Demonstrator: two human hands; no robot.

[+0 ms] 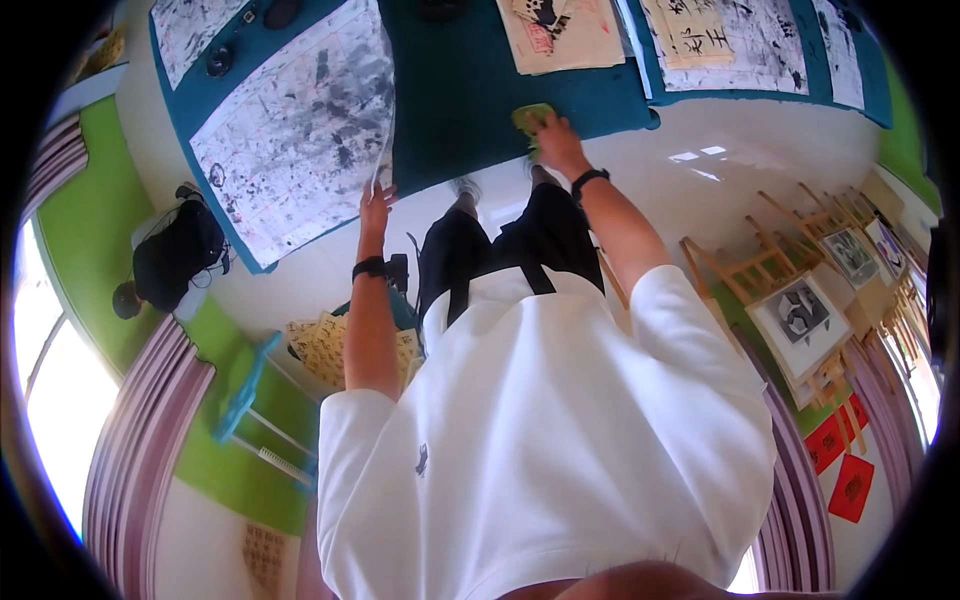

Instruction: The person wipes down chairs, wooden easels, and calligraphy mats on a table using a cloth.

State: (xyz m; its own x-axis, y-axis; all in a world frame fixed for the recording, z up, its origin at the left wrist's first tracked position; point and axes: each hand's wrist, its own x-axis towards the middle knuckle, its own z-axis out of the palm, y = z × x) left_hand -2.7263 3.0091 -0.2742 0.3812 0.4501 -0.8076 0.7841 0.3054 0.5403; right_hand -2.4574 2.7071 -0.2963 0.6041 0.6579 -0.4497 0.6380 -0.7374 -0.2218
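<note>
A large ink-stained white sheet (300,120) lies over the left part of the dark green table cover (455,120). At the sheet's near right corner, my left hand (377,208) pinches its edge, which looks slightly lifted. My right hand (558,145) is closed on a yellow-green cloth (533,119) and presses it on the cover near the table's front edge. Beyond the cloth lies a stack of tan paper (562,40) with black and red marks.
Calligraphy sheets (725,45) lie on the right part of the table. Dark round dishes (219,61) stand at the left. A person in dark clothing (180,250) is beyond the left side. Wooden easels with drawings (800,315) stand right, a blue stool (240,395) lower left.
</note>
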